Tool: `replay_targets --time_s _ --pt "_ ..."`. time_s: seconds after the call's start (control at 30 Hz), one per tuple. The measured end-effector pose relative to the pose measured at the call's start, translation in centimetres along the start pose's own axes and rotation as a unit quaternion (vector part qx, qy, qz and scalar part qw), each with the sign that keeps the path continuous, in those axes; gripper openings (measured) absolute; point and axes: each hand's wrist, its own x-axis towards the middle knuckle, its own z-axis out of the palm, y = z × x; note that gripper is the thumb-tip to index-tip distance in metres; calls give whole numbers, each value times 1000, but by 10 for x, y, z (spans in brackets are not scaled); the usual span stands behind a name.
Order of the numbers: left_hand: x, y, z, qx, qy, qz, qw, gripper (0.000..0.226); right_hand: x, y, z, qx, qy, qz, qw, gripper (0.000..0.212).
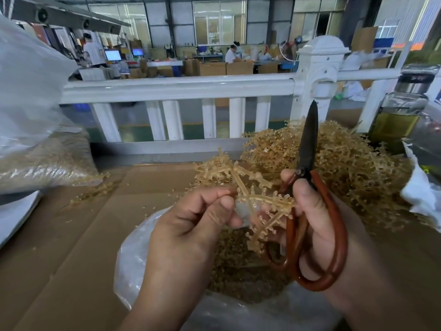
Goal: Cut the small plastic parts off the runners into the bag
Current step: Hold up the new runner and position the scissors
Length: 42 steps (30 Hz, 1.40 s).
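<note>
My left hand (191,225) pinches a tan plastic runner (253,194) with small parts along its branches, holding it above a clear plastic bag (133,266). The bag's mouth is open below my hands and holds a heap of cut tan parts (238,271). My right hand (317,223) grips brown-handled scissors (307,163) with fingers through the loops. Their dark blades are together and point up and away, just right of the runner.
A large pile of uncut tan runners (346,163) lies at the right on the cardboard-covered table (71,247). A filled bag of parts (45,161) sits at left. A glass bottle (401,111) stands at far right. A white railing (179,89) runs behind.
</note>
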Motion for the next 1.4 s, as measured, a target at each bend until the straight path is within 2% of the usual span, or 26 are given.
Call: replay_targets --time_s 0.03,0.07,0.13,0.23,0.27,0.37,0.43,0.63,0.73,0.8,0.87,0.97,1.13,1.3,1.4 --pt "0 0 0 17 7 1 1000 17 -16 -1 -9 -20 -46 -38 998 77" --pt "0 -1 -1 22 12 -2 1000 19 -14 -2 -6 -14 -34 -46 998 77" --pt "1 -2 -2 9 13 -4 1000 15 -2 -7 -24 -88 -10 -60 994 76" --pt "2 -7 -6 -9 17 2 1000 18 0 -2 -21 -86 -55 -92 991 71" --pt "1 -7 -7 -12 15 0 1000 19 -1 -3 -22 -127 -46 -109 985 66" --pt "0 -8 -10 -20 -5 -2 1000 12 0 1 -18 -149 -32 -105 983 60" --pt "0 -9 -12 -32 -21 -13 999 8 2 4 -21 -139 -27 -107 984 55" --pt "2 -14 -19 -109 -116 -69 985 26 1 1 -23 -46 -16 -92 995 43" --pt "2 -13 -22 -81 -178 -90 977 34 -1 -4 -21 -33 -21 -105 994 39" --pt "1 -11 -22 -51 -204 -91 973 40 -2 -6 -22 -50 -27 -104 993 49" --pt "-1 -9 -19 -64 -195 -96 974 42 -2 -6 -21 -81 -45 -110 990 55" --pt "-3 -8 -15 -115 -153 -99 976 34 -3 -3 -19 -110 -68 -98 987 47" --pt "-2 -7 -12 -206 -88 -166 960 14 -2 -1 -18 -56 -70 -45 995 52" --pt "-3 -13 -8 -276 -57 -177 943 16 0 0 -15 -30 -20 -78 996 46" --pt "-6 -14 -6 -311 -70 -196 927 14 -2 -1 -12 3 -28 -90 996 43"
